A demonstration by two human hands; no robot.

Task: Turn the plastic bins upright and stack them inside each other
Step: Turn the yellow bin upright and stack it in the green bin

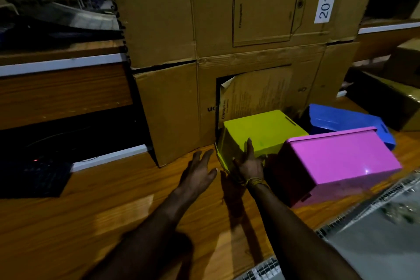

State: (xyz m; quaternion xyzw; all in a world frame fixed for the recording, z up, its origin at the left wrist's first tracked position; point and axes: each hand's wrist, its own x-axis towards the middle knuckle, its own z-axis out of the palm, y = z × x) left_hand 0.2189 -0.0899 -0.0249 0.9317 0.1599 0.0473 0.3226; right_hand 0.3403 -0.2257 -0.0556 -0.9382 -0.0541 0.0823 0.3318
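On the brown wooden desk [95,223], three plastic bins lie overturned: the yellow-green rectangular bin [261,132] at twelve o'clock, the pink one [341,161] at two, the blue one [341,119] behind it. The right hand [248,163] presses open-palmed against the yellow-green bin's near corner; the left hand [198,171] hovers spread beside it, empty.

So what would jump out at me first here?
Three bright plastic bins on the wooden desk: a yellow bin in the middle, a pink bin on the right, a blue bin behind it, none upright. The right hand touches the yellow one, the left hand reaches in open. Big cardboard boxes tower behind.
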